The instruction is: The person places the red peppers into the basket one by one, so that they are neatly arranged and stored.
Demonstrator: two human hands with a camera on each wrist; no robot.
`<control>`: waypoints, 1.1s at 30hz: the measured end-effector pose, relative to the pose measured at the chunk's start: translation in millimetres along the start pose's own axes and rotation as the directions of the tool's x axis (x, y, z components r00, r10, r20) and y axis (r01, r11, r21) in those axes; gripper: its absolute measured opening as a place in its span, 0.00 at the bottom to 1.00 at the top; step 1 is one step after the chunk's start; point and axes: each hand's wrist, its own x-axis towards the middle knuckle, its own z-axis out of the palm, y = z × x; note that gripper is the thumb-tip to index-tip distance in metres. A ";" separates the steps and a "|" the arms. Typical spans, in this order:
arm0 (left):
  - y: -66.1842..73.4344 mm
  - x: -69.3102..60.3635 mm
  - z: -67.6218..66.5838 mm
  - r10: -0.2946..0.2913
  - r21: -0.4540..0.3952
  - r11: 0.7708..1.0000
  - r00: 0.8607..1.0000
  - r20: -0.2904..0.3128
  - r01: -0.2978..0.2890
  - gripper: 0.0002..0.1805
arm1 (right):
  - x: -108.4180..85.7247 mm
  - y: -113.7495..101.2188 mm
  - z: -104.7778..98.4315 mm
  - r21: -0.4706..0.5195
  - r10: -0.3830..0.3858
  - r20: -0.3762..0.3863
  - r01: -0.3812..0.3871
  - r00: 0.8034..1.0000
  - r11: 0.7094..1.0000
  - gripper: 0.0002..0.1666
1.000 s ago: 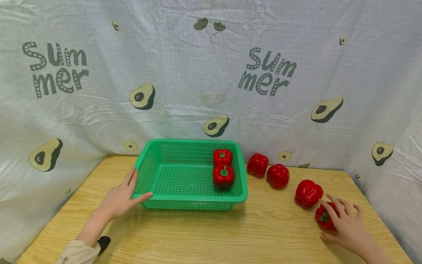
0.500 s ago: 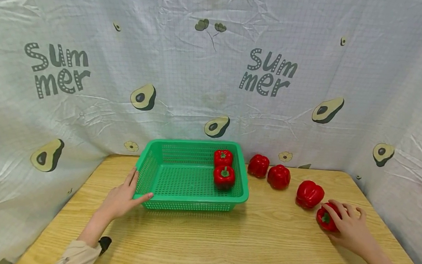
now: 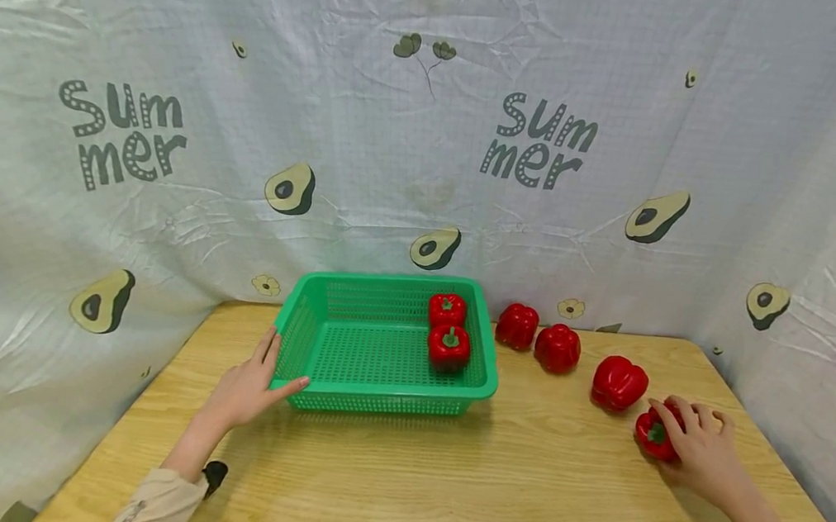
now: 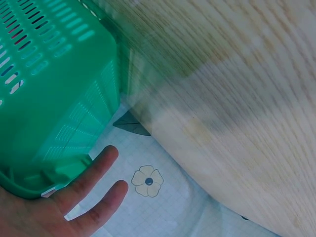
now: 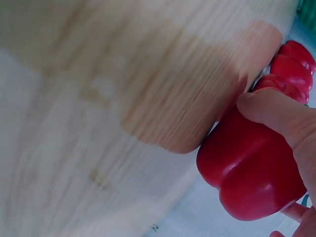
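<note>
Red, glossy, lobed bell pepper with a green stem [image 3: 650,439]: lower right of the head view, gripped by the right hand [image 3: 703,453], thumb on one side and fingers curled over the top. Whether it touches the table cannot be told.

Red, lobed bell pepper [image 3: 619,384]: just beyond it, to the upper left, lying loose.

Two further red bell peppers [image 3: 558,348]: right of centre, side by side near the table's far edge.

Green, rectangular, perforated plastic basket [image 3: 392,391]: centre, with two upright, green-stemmed red bell peppers [image 3: 448,350] along its right side.

Left hand [image 3: 241,391]: left of centre, fingers straight, thumb spread, resting at the basket's near-left corner.

Light, wood-grained table [image 3: 444,479]: lower half.

White, avocado-printed cloth [image 3: 370,124]: behind.
</note>
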 end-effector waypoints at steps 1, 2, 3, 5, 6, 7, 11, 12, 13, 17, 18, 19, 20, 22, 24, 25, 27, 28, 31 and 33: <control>0.1 0.5 -0.1 0.002 0.003 1.000 1.000 -0.003 -0.002 0.52 | -0.2 -0.4 -0.9 0.000 0.000 -0.002 0.000 1.000 1.000 0.54; 0.4 0.9 -0.4 0.003 0.002 1.000 1.000 -0.004 -0.003 0.52 | -0.5 -0.7 -1.8 0.000 -0.002 0.000 0.002 1.000 1.000 0.55; 0.6 1.2 -0.5 0.003 0.003 1.000 1.000 -0.004 -0.003 0.52 | -0.4 -1.7 -3.3 0.003 0.000 0.004 0.000 1.000 1.000 0.56; 0.8 0.9 -0.8 0.003 0.005 1.000 1.000 -0.003 -0.003 0.52 | -0.2 -4.9 -5.9 -0.001 0.001 0.019 -0.001 1.000 1.000 0.56; 1.0 0.6 -1.0 0.002 0.005 1.000 1.000 -0.002 -0.002 0.52 | 0.1 -6.9 -7.4 0.005 0.002 0.026 -0.002 1.000 1.000 0.56; 1.2 0.4 -1.2 0.001 0.004 1.000 1.000 -0.001 -0.001 0.52 | 0.6 -9.2 -8.8 0.006 0.006 0.035 -0.006 0.999 1.000 0.55; 1.9 -0.1 -1.3 -0.004 -0.004 1.000 1.000 0.008 0.004 0.52 | 4.6 -18.7 -12.7 0.041 0.013 0.034 -0.014 0.999 0.999 0.52; 1.9 -0.1 -1.2 -0.005 -0.005 1.000 1.000 0.009 0.005 0.52 | 6.2 -20.7 -13.3 0.054 0.013 0.028 -0.014 1.000 0.998 0.52; 1.9 -0.1 -1.1 -0.006 -0.006 1.000 1.000 0.010 0.006 0.52 | 7.8 -22.4 -13.8 0.067 0.013 0.024 -0.014 1.000 0.998 0.52; 1.8 0.2 -1.1 -0.005 -0.005 1.000 1.000 0.008 0.005 0.52 | 15.1 -29.2 -16.2 0.100 -0.014 0.009 0.013 1.000 0.995 0.55; 1.7 0.3 -1.3 -0.003 -0.004 1.000 1.000 0.006 0.003 0.52 | 17.2 -31.0 -17.0 0.105 -0.025 0.005 0.024 1.000 0.994 0.56; 1.6 0.5 -1.3 -0.002 -0.004 1.000 1.000 0.004 0.002 0.52 | 19.4 -32.9 -17.3 0.107 -0.035 0.000 0.035 0.999 0.994 0.56; 1.6 0.6 -1.3 0.000 -0.003 1.000 1.000 0.002 0.000 0.52 | 21.6 -34.9 -17.3 0.105 -0.047 -0.009 0.048 0.999 0.993 0.56; 1.3 0.8 -1.3 0.000 -0.002 1.000 1.000 0.003 0.000 0.52 | 26.2 -39.0 -17.6 0.107 -0.069 -0.019 0.070 0.997 0.992 0.56; 0.8 0.8 -1.0 -0.001 0.003 1.000 1.000 0.004 0.001 0.52 | 30.7 -42.4 -17.4 0.104 -0.090 -0.026 0.092 0.996 0.990 0.56; 0.6 0.9 -0.8 -0.003 0.004 1.000 1.000 0.005 0.003 0.52 | 33.1 -43.7 -17.1 0.101 -0.099 -0.029 0.102 0.995 0.990 0.56; 0.2 1.0 -0.5 -0.003 0.005 1.000 1.000 0.008 0.003 0.52 | 38.0 -45.8 -16.4 0.103 -0.116 -0.030 0.118 0.993 0.988 0.55; 0.1 1.0 -0.3 -0.003 0.006 1.000 1.000 0.009 0.003 0.52 | 40.8 -46.4 -15.9 0.105 -0.123 -0.032 0.126 0.992 0.986 0.55; 0.1 1.2 0.0 -0.003 0.001 1.000 1.000 0.009 0.003 0.52 | 49.9 -48.2 -14.4 0.119 -0.144 -0.043 0.149 0.989 0.982 0.54; 0.1 1.2 0.1 -0.005 -0.001 1.000 1.000 0.011 0.005 0.52 | 56.8 -49.5 -13.9 0.131 -0.162 -0.055 0.168 0.985 0.977 0.53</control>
